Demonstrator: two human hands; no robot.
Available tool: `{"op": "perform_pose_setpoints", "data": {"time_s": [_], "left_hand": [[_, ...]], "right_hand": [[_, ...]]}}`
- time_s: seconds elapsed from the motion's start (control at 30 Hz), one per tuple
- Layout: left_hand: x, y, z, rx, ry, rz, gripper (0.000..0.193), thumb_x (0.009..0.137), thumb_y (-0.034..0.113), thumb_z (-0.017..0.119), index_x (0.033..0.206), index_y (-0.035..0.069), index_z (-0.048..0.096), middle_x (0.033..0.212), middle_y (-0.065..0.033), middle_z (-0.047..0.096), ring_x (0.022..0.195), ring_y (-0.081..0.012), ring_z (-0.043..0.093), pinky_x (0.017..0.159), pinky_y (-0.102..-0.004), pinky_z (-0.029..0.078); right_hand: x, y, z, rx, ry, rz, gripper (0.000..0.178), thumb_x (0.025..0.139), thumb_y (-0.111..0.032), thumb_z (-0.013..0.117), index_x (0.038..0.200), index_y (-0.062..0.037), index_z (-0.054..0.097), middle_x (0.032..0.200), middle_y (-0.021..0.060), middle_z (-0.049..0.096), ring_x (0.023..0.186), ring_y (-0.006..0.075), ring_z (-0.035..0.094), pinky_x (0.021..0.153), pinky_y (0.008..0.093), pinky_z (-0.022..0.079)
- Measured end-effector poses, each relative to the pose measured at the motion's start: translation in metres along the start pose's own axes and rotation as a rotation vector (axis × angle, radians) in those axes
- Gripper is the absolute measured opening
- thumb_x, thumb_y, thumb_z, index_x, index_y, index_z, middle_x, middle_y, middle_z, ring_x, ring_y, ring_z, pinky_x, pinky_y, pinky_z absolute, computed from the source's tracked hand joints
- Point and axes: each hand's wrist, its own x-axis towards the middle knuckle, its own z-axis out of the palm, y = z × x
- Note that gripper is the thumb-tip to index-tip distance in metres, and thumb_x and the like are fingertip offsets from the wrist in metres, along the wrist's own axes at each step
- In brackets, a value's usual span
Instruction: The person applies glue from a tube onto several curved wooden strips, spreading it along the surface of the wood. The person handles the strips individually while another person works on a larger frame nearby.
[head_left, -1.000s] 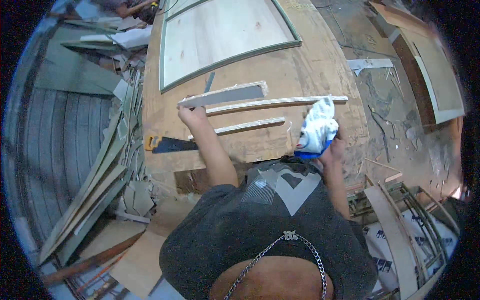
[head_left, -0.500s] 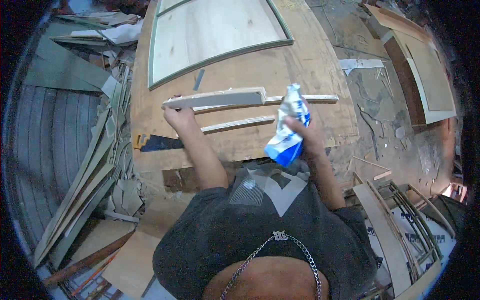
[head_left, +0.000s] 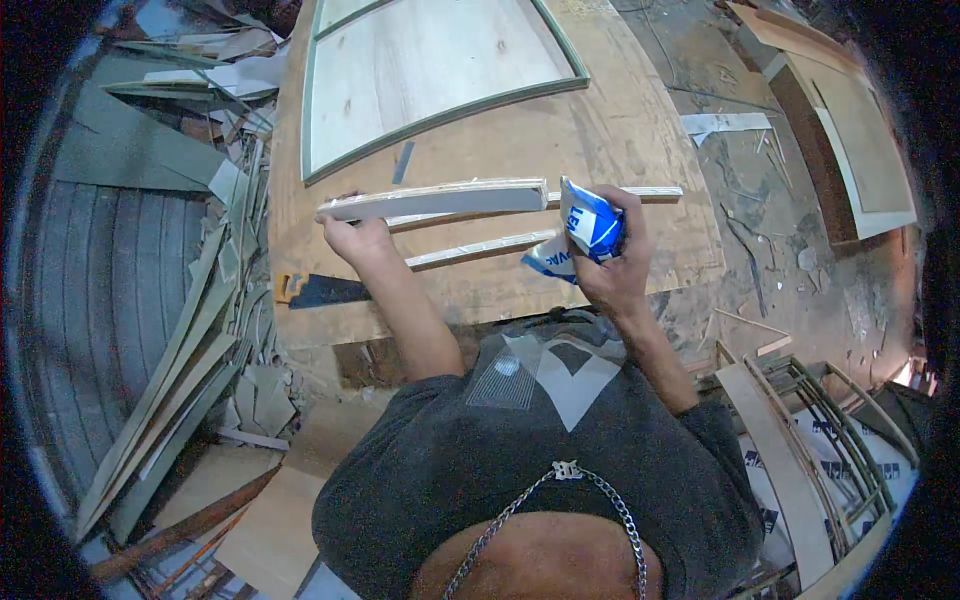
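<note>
My left hand [head_left: 357, 243] is closed round the left end of a narrow wooden strip [head_left: 450, 202] with a grey face and pale edge, raised over the table. In my right hand [head_left: 617, 272] is a crumpled blue-and-white plastic bag [head_left: 592, 225], close to the strip's right end. What the bag contains is hidden. Behind the held strip lies another long strip [head_left: 655, 193] with white streaks along its top. A similar streaked strip [head_left: 487, 247] rests nearer me. Left of my left forearm is a handsaw [head_left: 330, 291] with a yellow handle.
The wooden worktable [head_left: 500, 140] carries a large green-edged framed panel [head_left: 430, 85] at the back and a small grey offcut [head_left: 403, 162]. Board scraps [head_left: 185, 360] heap up at the left. A wooden cabinet-like box [head_left: 850, 150] and stacked frames [head_left: 800, 450] stand at the right.
The bag has turned in my right hand, and my fingers now wrap round its far side. The strip in my left hand has shifted slightly, its right end closer to the bag.
</note>
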Motion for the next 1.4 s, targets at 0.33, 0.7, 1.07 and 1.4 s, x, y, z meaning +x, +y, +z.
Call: {"op": "perform_pose_setpoints", "data": {"time_s": [0.33,0.7,1.07,1.4], "left_hand": [[-0.018,0.000,0.013,-0.022,-0.021,0.035,0.031,0.100,0.033,0.033,0.091,0.006,0.046,0.083,-0.0095,0.051,0.075,-0.0238,0.053,0.073,-0.0391,0.049],[-0.010,-0.002,0.006,0.042,-0.072,0.083,0.017,0.098,0.020,0.038,0.090,0.006,0.044,0.081,-0.0090,0.050,0.071,-0.0227,0.053,0.069,-0.0380,0.049],[-0.012,0.001,0.005,0.019,-0.049,0.037,0.020,0.098,0.023,0.034,0.091,0.008,0.045,0.082,-0.0092,0.050,0.071,-0.0237,0.053,0.070,-0.0385,0.049],[-0.014,-0.002,0.001,-0.110,-0.068,0.114,0.007,0.089,0.009,0.043,0.087,0.003,0.043,0.081,-0.0136,0.051,0.075,-0.0264,0.054,0.072,-0.0444,0.051]], "right_hand": [[-0.004,0.020,-0.006,-0.174,0.034,-0.164,0.051,0.060,0.004,0.068,0.107,-0.0058,0.055,0.088,0.0148,0.060,0.077,0.0307,0.062,0.066,0.0362,0.049],[-0.006,0.032,0.000,-0.229,0.031,-0.168,0.049,0.059,-0.001,0.073,0.105,-0.0067,0.056,0.083,0.0140,0.058,0.075,0.0325,0.061,0.062,0.0379,0.048],[-0.008,0.039,0.008,-0.259,0.037,-0.273,0.053,0.058,-0.013,0.081,0.104,-0.0079,0.055,0.078,0.0113,0.056,0.071,0.0334,0.058,0.059,0.0408,0.045],[-0.001,0.026,0.008,-0.258,0.061,-0.293,0.047,0.061,-0.007,0.076,0.104,-0.0079,0.057,0.082,0.0128,0.058,0.069,0.0322,0.059,0.058,0.0377,0.047]]}}
